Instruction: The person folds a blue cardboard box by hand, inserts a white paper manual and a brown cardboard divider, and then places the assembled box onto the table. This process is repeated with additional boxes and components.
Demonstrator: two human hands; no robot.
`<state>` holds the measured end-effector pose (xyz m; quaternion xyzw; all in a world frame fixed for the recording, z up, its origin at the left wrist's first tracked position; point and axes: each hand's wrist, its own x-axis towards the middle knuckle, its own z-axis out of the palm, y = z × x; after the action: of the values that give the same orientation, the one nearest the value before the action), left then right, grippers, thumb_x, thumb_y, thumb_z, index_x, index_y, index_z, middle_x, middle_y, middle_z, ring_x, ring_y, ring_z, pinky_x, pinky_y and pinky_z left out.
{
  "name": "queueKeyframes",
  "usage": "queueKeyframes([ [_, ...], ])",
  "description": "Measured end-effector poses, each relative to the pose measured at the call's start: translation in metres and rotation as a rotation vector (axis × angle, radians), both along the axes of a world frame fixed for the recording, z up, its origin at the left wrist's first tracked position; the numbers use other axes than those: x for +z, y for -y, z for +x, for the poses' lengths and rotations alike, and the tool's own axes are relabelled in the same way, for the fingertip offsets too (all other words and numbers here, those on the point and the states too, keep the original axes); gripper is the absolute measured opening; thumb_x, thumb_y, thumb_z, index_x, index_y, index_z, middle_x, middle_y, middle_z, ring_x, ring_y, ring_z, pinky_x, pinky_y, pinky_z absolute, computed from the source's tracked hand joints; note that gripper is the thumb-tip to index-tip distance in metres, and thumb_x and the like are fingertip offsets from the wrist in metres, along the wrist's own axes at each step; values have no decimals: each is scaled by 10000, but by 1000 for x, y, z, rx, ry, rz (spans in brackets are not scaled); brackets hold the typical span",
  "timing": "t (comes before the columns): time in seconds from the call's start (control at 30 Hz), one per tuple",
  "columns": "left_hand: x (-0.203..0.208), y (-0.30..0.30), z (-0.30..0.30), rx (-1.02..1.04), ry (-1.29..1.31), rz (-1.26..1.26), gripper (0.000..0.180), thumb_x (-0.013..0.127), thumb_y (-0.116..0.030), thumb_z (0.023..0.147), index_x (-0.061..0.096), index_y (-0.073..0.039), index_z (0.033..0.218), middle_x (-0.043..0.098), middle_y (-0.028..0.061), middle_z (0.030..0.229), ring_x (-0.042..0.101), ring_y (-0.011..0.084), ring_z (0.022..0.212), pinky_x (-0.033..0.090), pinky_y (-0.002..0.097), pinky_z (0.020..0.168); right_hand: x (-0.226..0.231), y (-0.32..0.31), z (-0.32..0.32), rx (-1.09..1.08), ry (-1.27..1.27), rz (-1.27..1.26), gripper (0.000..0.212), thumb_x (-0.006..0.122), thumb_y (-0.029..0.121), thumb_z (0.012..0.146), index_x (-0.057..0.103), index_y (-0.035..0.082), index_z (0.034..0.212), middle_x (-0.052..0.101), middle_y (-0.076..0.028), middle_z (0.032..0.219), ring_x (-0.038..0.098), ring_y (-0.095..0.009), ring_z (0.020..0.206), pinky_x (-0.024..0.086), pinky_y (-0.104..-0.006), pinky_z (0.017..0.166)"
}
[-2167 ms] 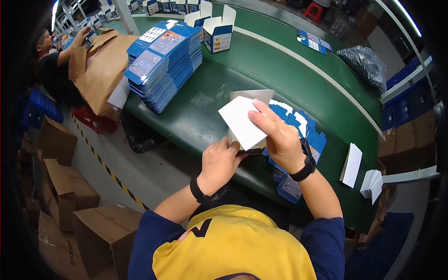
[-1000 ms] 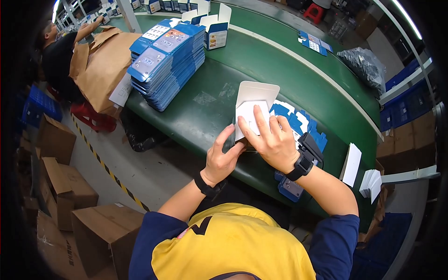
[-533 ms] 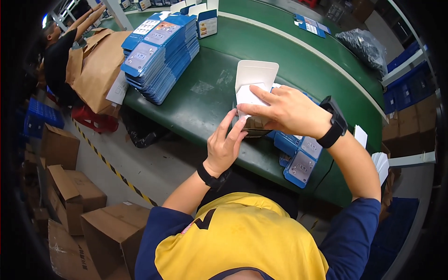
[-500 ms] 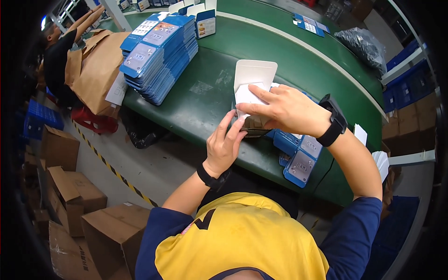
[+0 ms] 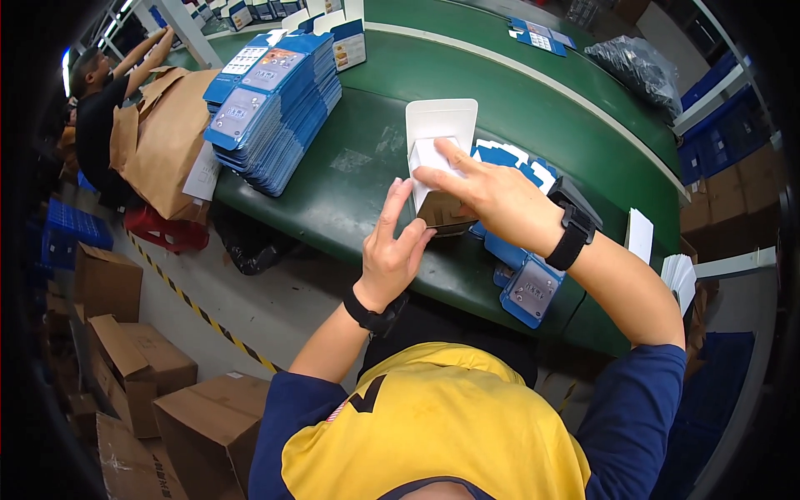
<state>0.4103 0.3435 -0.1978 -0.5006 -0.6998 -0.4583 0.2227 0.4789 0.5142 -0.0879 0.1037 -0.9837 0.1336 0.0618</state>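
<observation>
A small carton (image 5: 446, 211) stands at the green table's near edge, its white lid flap (image 5: 442, 119) raised. In its mouth sits a folded white paper piece (image 5: 427, 156). My right hand (image 5: 504, 204) is over the carton from the right, two fingertips pressing on the white piece; its other fingers are partly hidden against the carton. At the carton's left, my left hand (image 5: 390, 258) has its fingers apart, index finger raised, with other fingertips close to the lower corner. Whether they touch it I cannot tell. Flat blue cartons (image 5: 531, 290) lie under and beside my right forearm.
A tall stack of flat blue cartons (image 5: 275, 108) stands on the table (image 5: 367, 192) at left. An upright blue box (image 5: 349, 43) is behind it. Brown paper sacking (image 5: 171, 142) and another person (image 5: 96, 117) are far left. White paper sheets (image 5: 640, 236) lie at right.
My left index finger has lifted off the carton and the left fingers have spread. My right fingertips still press the white piece. The whole view has shifted slightly.
</observation>
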Motion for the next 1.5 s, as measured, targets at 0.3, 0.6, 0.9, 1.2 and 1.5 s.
queueKeyframes([
  [0.3, -4, 0, -3, -141, 130, 40, 190, 709, 21, 703, 562, 14, 823, 470, 223, 1293, 544, 370, 1114, 534, 370, 813, -27, 16, 10, -282, -261, -110, 629, 577, -91, 719, 462, 203, 1264, 474, -212, 1281, 630, -376, 812, 537, -398, 661],
  [0.6, -1, -2, -6, -24, -40, -26, 201, 722, -31, 699, 576, -43, 837, 526, 159, 1222, 561, 339, 1071, 519, 379, 782, -35, 12, 12, -239, -387, 43, 567, 568, -61, 740, 499, 192, 1243, 496, -182, 1251, 645, -341, 732, 539, -378, 597],
  [0.9, 10, 6, -18, 66, -61, -83, 313, 749, -144, 678, 572, -98, 931, 541, 105, 1121, 558, 304, 941, 501, 377, 727, -33, 13, 13, -191, -359, 154, 531, 582, -60, 696, 554, 177, 1170, 506, -175, 1275, 661, -280, 712, 537, -341, 560],
  [1.2, 7, 5, -18, 41, -115, -123, 429, 740, -170, 692, 615, -98, 1096, 504, 116, 1093, 541, 313, 1006, 498, 383, 791, -53, 36, 10, -219, -197, 338, 458, 603, 67, 740, 525, 152, 1183, 436, -222, 1337, 642, -288, 597, 534, -346, 503],
  [1.5, -2, -8, -16, -58, 7, 9, 671, 801, -82, 635, 450, -43, 1205, 555, 170, 1144, 604, 346, 958, 513, 374, 787, -31, 18, 6, -62, -31, 213, 541, 598, 28, 725, 467, 84, 1247, 402, -270, 1345, 650, -328, 627, 529, -379, 522],
])
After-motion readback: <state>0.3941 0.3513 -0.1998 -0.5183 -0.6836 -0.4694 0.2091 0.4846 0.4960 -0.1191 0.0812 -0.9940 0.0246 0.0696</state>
